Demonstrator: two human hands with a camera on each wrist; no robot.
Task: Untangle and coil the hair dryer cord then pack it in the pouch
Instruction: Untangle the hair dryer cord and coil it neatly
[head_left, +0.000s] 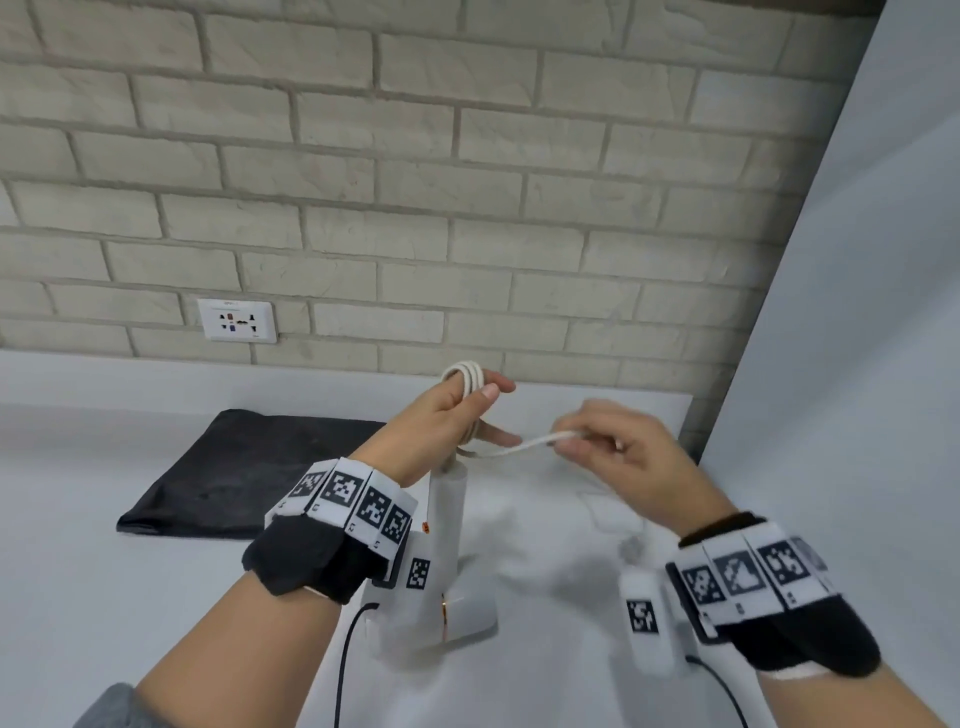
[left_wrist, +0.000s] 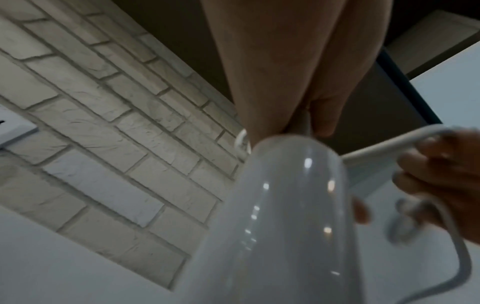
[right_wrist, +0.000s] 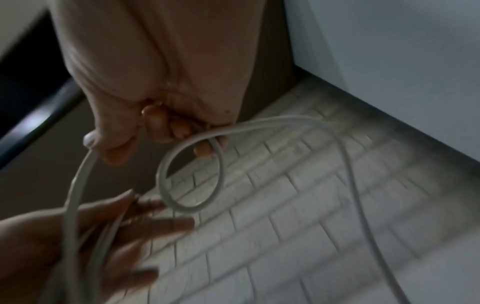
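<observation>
A brick wall (head_left: 415, 182) fills the 12 o'clock half of the head view, above a white counter (head_left: 104, 597). The black pouch (head_left: 234, 467) lies flat on the counter at about 9 o'clock from the hands. The white hair dryer (head_left: 447, 561) hangs upside down under the left wrist at 6 o'clock, its handle end up. The left hand (head_left: 447, 421) holds several coils of the white cord (head_left: 470, 382) looped round its fingers. A stretch of cord runs toward 3 o'clock to the right hand (head_left: 618, 447), which pinches it between curled fingers. A wall socket (head_left: 237, 320) sits at 10 o'clock.
</observation>
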